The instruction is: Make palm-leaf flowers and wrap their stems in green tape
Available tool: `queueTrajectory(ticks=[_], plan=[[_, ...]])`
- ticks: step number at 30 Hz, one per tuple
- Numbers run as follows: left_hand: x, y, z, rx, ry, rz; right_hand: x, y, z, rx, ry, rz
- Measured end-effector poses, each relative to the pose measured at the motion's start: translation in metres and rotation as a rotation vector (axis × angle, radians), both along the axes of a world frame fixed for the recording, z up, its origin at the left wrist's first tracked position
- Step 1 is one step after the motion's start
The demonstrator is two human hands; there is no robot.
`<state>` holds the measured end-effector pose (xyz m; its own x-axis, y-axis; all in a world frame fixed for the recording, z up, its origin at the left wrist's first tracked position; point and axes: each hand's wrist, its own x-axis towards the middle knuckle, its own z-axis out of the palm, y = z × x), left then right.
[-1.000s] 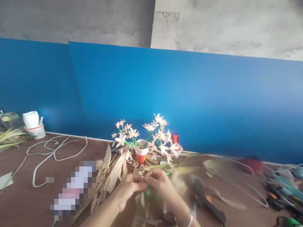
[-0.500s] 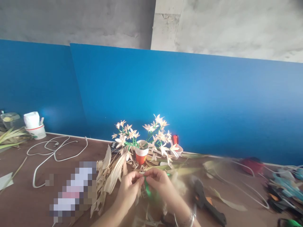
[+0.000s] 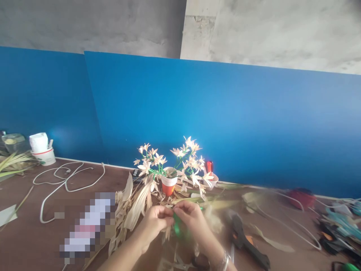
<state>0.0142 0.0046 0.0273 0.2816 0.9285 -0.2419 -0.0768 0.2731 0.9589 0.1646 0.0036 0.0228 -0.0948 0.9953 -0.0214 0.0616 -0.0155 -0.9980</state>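
Note:
My left hand (image 3: 158, 223) and my right hand (image 3: 191, 218) meet fingertip to fingertip over the middle of the table. Each is closed in a pinch. A green strip, blurred and tape-like (image 3: 176, 227), hangs below the right fingertips, and a green bit shows past that hand. Whatever else sits between the fingertips is too small to make out. Just beyond them, pale husk flowers (image 3: 193, 162) on green stems stand in and around an orange-and-white paper cup (image 3: 168, 188). Dry corn husks (image 3: 139, 207) lie left of my hands.
A black glue gun (image 3: 246, 241) lies to the right. White cables (image 3: 67, 180) loop at the left, near a white tub (image 3: 44, 156). A blurred-out device (image 3: 87, 226) lies left of the husks. Blue packets and tools (image 3: 338, 226) crowd the right edge. A blue partition (image 3: 197, 113) stands behind.
The left hand's fingers have shifted slightly at the pinch, and its wrist has moved a little left. The right hand stays nearly in place, still by the green strip.

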Motion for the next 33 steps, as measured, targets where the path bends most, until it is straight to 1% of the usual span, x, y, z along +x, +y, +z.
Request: queueTrajectory(ticks=[2, 8, 14, 17, 23, 28, 30, 33], plan=[[-0.003, 0.000, 0.001, -0.030, -0.009, -0.018, 0.000, 0.000, -0.001, -0.008, 0.026, 0.011], [-0.004, 0.000, 0.002, -0.023, 0.068, 0.022, 0.000, 0.000, -0.003, 0.010, -0.008, 0.018], [-0.006, 0.003, -0.003, -0.049, 0.080, -0.007, -0.002, -0.001, -0.001, 0.013, 0.004, 0.027], [-0.007, 0.004, -0.004, -0.037, 0.083, -0.003, -0.002, -0.001, -0.001, 0.009, 0.001, 0.018], [-0.007, 0.002, 0.002, -0.029, 0.044, 0.026, 0.001, -0.001, 0.002, -0.041, -0.028, 0.061], [-0.002, 0.002, 0.002, -0.068, -0.007, 0.022, -0.001, -0.001, 0.007, 0.039, -0.123, 0.032], [-0.003, 0.001, 0.003, -0.076, -0.030, 0.022, -0.001, -0.002, 0.009, 0.025, -0.112, 0.031], [-0.006, 0.000, 0.003, -0.108, -0.107, 0.018, 0.000, -0.004, 0.012, -0.037, -0.032, 0.034]])
